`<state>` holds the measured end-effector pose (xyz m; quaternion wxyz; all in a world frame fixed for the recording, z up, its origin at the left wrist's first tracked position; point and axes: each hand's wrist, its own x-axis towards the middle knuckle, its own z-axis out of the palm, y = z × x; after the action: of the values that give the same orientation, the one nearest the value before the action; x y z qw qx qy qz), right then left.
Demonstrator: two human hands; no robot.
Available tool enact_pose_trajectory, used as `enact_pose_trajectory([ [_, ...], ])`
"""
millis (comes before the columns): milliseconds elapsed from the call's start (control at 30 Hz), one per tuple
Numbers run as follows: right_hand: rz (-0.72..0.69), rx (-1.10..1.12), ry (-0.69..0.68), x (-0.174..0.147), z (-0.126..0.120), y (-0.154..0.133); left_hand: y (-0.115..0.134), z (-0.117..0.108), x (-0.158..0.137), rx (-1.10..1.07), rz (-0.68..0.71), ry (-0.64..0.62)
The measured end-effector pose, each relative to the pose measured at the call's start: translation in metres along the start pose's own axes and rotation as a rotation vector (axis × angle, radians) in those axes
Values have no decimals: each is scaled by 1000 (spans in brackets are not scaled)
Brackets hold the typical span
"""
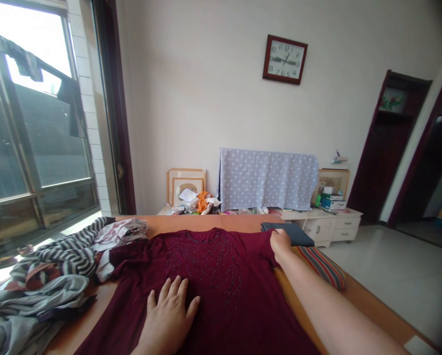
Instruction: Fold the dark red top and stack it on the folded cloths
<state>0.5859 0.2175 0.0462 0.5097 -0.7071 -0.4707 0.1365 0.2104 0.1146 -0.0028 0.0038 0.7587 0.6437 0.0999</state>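
Note:
A dark red short-sleeved shirt point(250, 305) lies spread over the wooden table, its neckline at the far side and dark beaded lines fanning down its chest. On the left part of its front rests my left hand point(171, 308), palm down with fingers spread. My right hand point(280, 242) is closed on the edge of the sleeve at the far right. The shirt's other sleeve lies bunched against a heap of clothes on the left. Its lower part runs out of view at the bottom.
Crumpled clothes point(58, 261) lie along the table's left side. A folded dark cloth point(289, 234) and a folded striped cloth point(320, 266) sit at the right. Behind the wooden table point(239, 220), a white cabinet point(334, 228) carries a dotted cloth cover point(267, 180) and boxes.

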Motion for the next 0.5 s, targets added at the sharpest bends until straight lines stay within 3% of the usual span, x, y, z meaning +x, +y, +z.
enact_pose_trajectory([
  [100, 58, -74, 110, 5, -2, -1, 0, 0, 0, -2, 3, 2],
  [200, 54, -131, 108, 13, -8, -6, 0, 0, 0, 1, 1, 8],
  [367, 3, -200, 15, 14, -7, -25, 0, -1, 0, -9, -2, 3],
  [500, -110, -162, -158, -6, 19, -48, 0, -1, 0, -11, 1, 12],
])
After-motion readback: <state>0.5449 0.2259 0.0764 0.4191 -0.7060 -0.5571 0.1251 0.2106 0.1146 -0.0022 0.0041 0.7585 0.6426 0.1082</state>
